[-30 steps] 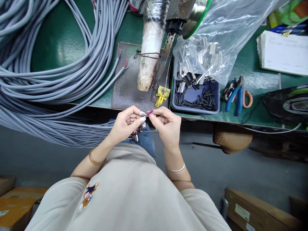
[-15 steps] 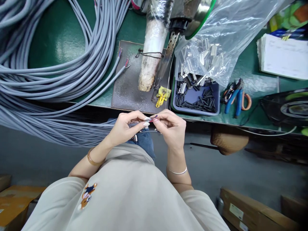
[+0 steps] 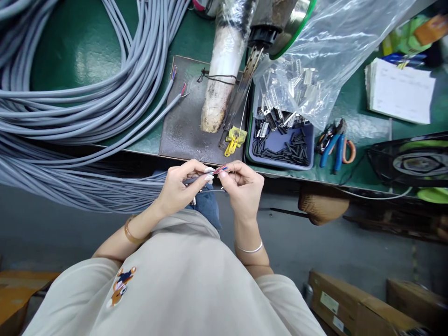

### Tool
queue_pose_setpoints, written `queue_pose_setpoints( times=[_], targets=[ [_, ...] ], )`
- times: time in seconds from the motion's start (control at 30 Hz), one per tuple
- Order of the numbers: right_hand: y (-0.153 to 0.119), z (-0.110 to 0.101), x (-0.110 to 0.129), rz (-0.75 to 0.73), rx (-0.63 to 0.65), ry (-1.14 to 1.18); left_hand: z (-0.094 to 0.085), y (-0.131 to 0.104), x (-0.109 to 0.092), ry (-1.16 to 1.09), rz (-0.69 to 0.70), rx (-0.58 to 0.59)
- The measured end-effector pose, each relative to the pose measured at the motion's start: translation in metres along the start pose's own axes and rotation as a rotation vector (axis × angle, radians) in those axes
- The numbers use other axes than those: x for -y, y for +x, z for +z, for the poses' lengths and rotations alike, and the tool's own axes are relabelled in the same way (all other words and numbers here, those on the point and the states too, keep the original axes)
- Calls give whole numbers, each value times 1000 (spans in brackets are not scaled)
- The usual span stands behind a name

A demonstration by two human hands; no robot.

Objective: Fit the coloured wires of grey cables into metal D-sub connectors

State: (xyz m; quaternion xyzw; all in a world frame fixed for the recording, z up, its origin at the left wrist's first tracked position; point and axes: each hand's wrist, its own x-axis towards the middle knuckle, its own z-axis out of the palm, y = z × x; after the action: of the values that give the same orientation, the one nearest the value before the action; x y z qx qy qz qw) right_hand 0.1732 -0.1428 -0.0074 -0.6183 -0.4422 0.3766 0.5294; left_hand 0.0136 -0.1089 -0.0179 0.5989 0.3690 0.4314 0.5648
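A big coil of grey cables (image 3: 80,107) fills the left of the green desk (image 3: 80,56) and spills over its front edge, likely so that one end can be drawn down to the lap. Two stripped cable ends (image 3: 178,88) rest on a dark metal plate (image 3: 182,130), which seems to shield the desk from heat. On the plate lies a wrapped white handle (image 3: 219,79) beside a thin metal tool (image 3: 240,93), with a yellow clip (image 3: 234,141) at the near edge. Just below the desk edge the left hand (image 3: 180,186) pinches a grey cable (image 3: 198,179) near its tip, holding it level and steady, while the right hand (image 3: 243,184) meets it fingertip to fingertip and grips the short red and blue wires (image 3: 221,169) that stick out of the cable end; both hands are closed on the piece and nearly touching, which keeps the fine wires from flexing. Small metal parts sit in the lap under the left hand, too hidden to name. Further right a blue tray (image 3: 280,144) of small black pieces stands within easy reach, a clear bag (image 3: 315,60) of metal connectors slumped over its far side. Blue pliers (image 3: 332,147) lie beside the tray, then a white pad (image 3: 399,91) and a dark reel (image 3: 416,161) at the far right.
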Motion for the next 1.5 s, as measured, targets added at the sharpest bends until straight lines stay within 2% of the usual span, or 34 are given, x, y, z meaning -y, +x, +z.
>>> queue_pose_setpoints(
  times=[0.1, 0.23, 0.4, 0.5, 0.67, 0.83, 0.97, 1.2, 1.4, 1.5],
  targets=[
    [-1, 1, 2, -1, -22, -29, 1, 0, -1, -20, -25, -19],
    [2, 1, 0, 49, 5, 57, 2, 1, -1, -85, -47, -22],
    [4, 0, -4, 55, 31, 112, 1, 1, 1, -69, 32, -33],
    [2, 1, -4, -21, 25, 71, 2, 1, 3, -15, 100, -41],
    [0, -3, -1, -236, -26, -143, 2, 3, 3, 88, 211, -24],
    [3, -17, 3, -266, 74, -218, 2, 7, -1, 195, 292, 36],
    [6, -27, 1, -234, 142, -187, 1, 11, -4, 255, 351, 87],
    [8, -29, -4, -100, 198, -90, -1, 10, -6, 237, 276, 140],
    [8, -32, -2, -162, 195, -161, -2, 10, -6, 226, 206, 171],
    [8, -34, -3, -136, 236, -136, -3, 10, -8, 186, 123, 190]
  ],
)
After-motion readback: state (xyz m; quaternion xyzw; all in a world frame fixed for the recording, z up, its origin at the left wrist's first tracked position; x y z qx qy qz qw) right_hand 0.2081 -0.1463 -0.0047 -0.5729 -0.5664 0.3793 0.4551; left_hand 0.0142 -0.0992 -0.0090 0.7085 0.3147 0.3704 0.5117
